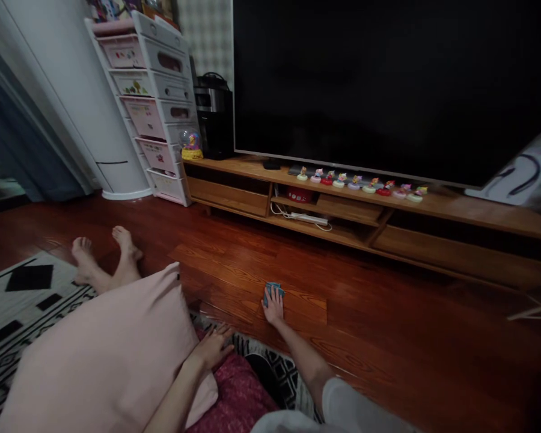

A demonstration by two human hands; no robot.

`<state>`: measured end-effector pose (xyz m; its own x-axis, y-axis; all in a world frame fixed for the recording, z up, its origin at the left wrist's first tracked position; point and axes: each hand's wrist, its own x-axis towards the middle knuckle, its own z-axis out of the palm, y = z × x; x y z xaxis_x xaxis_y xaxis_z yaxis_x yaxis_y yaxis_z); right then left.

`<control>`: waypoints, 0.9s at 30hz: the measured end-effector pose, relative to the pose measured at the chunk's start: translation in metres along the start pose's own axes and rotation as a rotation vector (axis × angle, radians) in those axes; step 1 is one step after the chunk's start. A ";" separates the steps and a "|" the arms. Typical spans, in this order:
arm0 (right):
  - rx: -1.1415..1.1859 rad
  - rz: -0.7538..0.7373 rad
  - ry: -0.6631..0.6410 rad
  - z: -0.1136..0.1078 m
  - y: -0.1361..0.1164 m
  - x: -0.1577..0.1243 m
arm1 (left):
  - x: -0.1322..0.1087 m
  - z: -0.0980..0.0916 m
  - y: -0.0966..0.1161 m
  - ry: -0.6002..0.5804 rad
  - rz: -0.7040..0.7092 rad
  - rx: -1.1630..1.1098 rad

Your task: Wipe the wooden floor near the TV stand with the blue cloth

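My right hand (273, 307) reaches out over the wooden floor (388, 325) and lies flat on a small blue cloth (274, 289), its fingers pressed on it. My left hand (213, 347) rests with fingers apart beside a big pink pillow (103, 355), on a dark red cushion (238, 397) at the edge of the patterned rug. Another person's bare feet (103, 255) lie on the floor beyond the pillow.
A low wooden TV stand (369, 210) holds a big dark TV (388, 84) and a row of small figurines (360, 180). A white drawer unit (153, 102) and a black appliance (214, 114) stand at the back left. A black-and-white rug (22, 300) lies left.
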<state>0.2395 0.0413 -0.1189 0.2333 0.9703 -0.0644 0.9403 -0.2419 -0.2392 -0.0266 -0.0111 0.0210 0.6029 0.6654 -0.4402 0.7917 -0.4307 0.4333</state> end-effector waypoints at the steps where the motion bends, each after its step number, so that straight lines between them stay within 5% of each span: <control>1: 0.001 -0.051 0.003 0.005 0.000 -0.007 | 0.000 0.000 0.000 0.002 0.000 -0.002; 6: 0.019 -0.381 0.006 0.033 0.026 -0.082 | -0.002 0.001 0.002 0.013 0.015 -0.013; 10: 0.034 -0.448 0.016 0.035 0.062 -0.125 | -0.003 0.003 0.001 0.010 0.030 -0.003; 15: 0.007 -0.141 0.138 0.015 0.086 -0.082 | -0.001 0.005 -0.002 0.014 0.023 -0.005; 20: -0.011 0.210 0.173 0.002 0.070 -0.019 | 0.000 0.003 -0.002 -0.002 0.003 0.018; 23: -0.004 0.189 0.173 0.012 0.061 -0.021 | 0.000 0.003 -0.002 0.021 0.013 -0.014; 27: -0.005 -0.071 0.171 0.042 0.067 -0.076 | -0.001 0.004 -0.002 0.040 0.028 -0.038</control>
<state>0.2740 -0.0484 -0.1706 0.2047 0.9717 0.1179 0.9571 -0.1734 -0.2323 -0.0279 -0.0131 0.0174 0.6194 0.6779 -0.3960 0.7701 -0.4265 0.4744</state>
